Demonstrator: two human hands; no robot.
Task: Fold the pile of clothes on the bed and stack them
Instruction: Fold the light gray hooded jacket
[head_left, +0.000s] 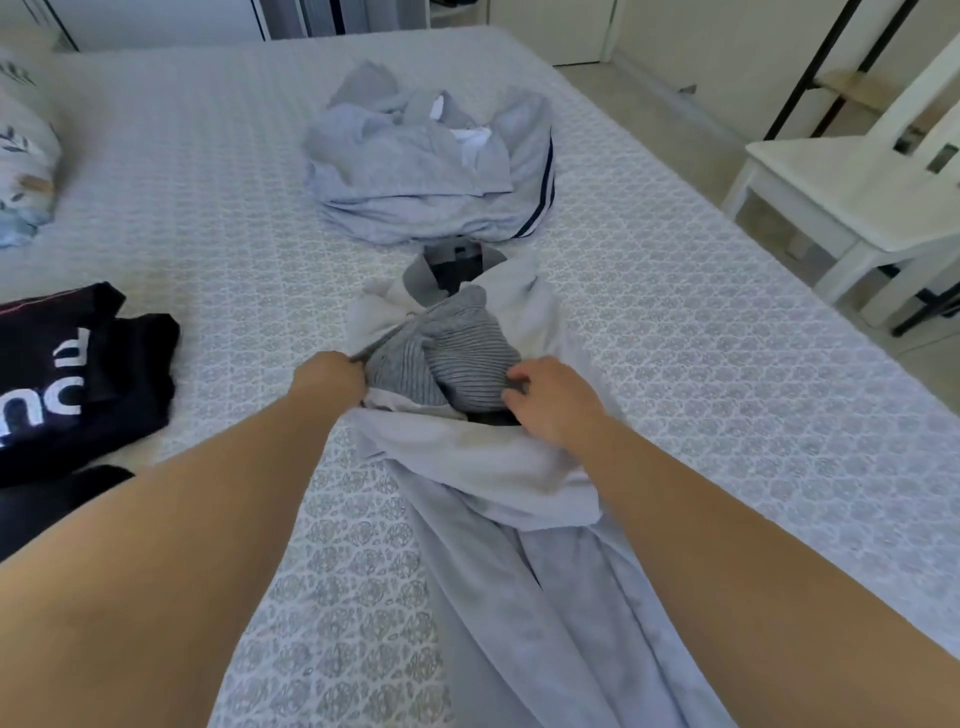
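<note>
The pale blue garment (519, 519) lies stretched along the bed (727, 364), its long axis running from the near edge straight away from the person, with its bunched far end just short of the grey pile (431, 171) further up the mattress. A grey ribbed piece (462, 358) sits in that bunched end, wrapped by the pale cloth, and something dark pokes out beyond it. The left hand (330, 382) has its fingers curled round the left edge of the cloth beside the ribbed piece; they are tucked into the fabric, so the exact hold is hidden. The right hand (550, 402) rests on the right side of the ribbed piece with fingers bent, the tips pinching or pressing its fabric; which of the two I cannot tell. Both hands flank the bundle, about equally near, so the garment's length trails back between the forearms toward the person. A black garment with white lettering (62, 379) lies well apart on the left, and a white chair (857, 197) stands beside the bed on the right.
</note>
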